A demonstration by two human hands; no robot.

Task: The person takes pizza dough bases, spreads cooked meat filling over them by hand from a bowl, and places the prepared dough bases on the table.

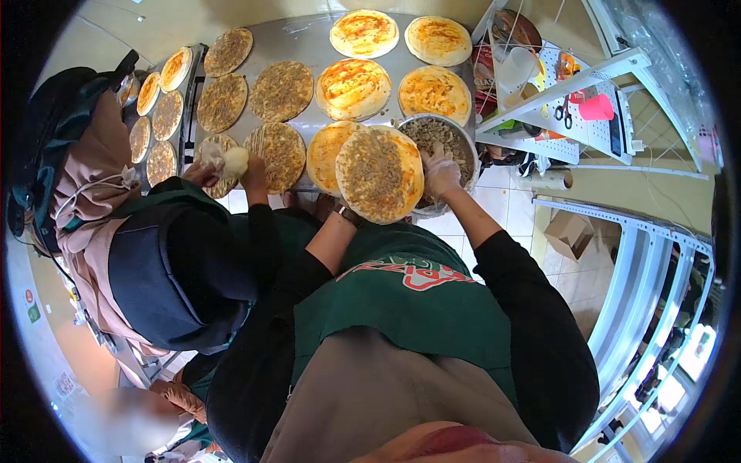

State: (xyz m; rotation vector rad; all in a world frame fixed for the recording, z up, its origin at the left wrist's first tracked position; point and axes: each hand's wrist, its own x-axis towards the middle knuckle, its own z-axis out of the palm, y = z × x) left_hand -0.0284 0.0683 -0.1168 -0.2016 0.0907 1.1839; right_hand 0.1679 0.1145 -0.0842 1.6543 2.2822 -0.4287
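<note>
My left hand [344, 219], a dark band at its wrist, supports a round flatbread [380, 174] from beneath. Its fingers are hidden under the bread. Brown minced filling covers the middle of this flatbread, leaving a pale and orange rim. In a clear glove, my right hand [443, 174] reaches into a metal bowl [474, 158] of minced filling [429, 133], the fingers bunched in it. Partly under the held bread lies an orange-sauced flatbread [327, 154]. Just behind the bowl is a flatbread with pale, orange-streaked topping [434, 94].
A metal table [297, 38] carries several more flatbreads, sauced or meat-covered. At my left a co-worker [174, 255] holds a pale lump [235, 162] over a flatbread. A white pegboard shelf [556, 85] with scissors [563, 113] and a pink cup [596, 108] stands right.
</note>
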